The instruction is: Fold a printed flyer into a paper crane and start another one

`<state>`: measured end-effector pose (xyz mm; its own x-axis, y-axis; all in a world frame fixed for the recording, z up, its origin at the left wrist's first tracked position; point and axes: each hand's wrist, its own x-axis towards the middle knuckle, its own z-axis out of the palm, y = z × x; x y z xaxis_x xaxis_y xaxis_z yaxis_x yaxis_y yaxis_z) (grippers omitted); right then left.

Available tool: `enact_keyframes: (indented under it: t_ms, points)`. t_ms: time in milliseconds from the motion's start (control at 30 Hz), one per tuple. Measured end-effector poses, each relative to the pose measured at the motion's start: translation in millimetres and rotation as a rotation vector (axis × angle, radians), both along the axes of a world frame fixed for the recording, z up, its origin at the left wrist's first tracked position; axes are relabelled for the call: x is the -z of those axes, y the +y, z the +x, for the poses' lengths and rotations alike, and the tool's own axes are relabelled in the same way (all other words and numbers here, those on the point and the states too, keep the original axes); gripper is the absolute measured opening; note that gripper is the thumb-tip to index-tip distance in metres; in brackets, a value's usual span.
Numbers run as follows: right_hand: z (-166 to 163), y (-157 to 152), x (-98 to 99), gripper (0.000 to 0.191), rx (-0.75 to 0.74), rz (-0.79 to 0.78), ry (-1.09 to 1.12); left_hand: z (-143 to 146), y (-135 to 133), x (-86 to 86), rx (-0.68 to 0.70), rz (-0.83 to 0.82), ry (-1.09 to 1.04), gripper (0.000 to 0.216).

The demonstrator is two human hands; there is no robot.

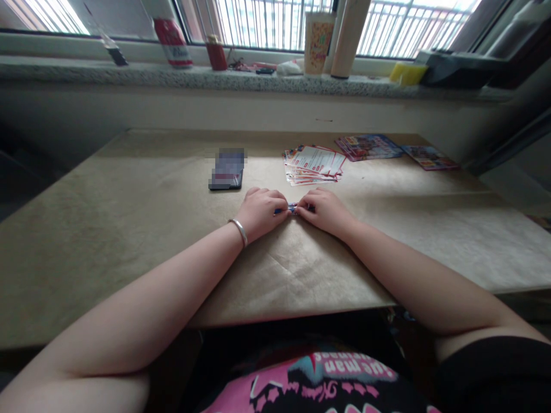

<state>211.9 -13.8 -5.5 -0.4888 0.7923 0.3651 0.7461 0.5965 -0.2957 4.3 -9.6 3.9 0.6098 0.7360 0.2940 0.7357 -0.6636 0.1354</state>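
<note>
Both hands meet over the middle of the table, pinching a narrow, glossy blue-and-white strip [293, 207] that looks like folded printed paper. Its left end is in the closed fingers of my left hand [263, 211], which has a silver bangle at the wrist. The fingertips of my right hand [323, 210] are closed on the other end. Much of the strip is covered by the fingers. Just beyond the hands lies a loose, fanned pile of printed cards [317, 160], mostly white with red edges.
A phone [228, 169] with a blurred screen lies beyond my left hand. Colourful printed packets [372, 147] and another packet [428, 157] lie at the table's back right. On the windowsill [258, 80] stand a red can [173, 43], a patterned cup [318, 45] and a yellow object [408, 73].
</note>
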Motion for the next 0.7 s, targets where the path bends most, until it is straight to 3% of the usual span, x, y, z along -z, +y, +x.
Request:
enact_keyframes:
  t_ms: [367,700]
  points:
    - [-1.8,2.3,0.1,0.016,0.061,-0.068,0.021,4.7,-1.6,0.1,-0.100,-0.053,0.016,0.026]
    - [0.5,1.0,0.4,0.013,0.022,-0.053,0.035,7.4,0.3,2.8,-0.145,-0.154,-0.066,0.021]
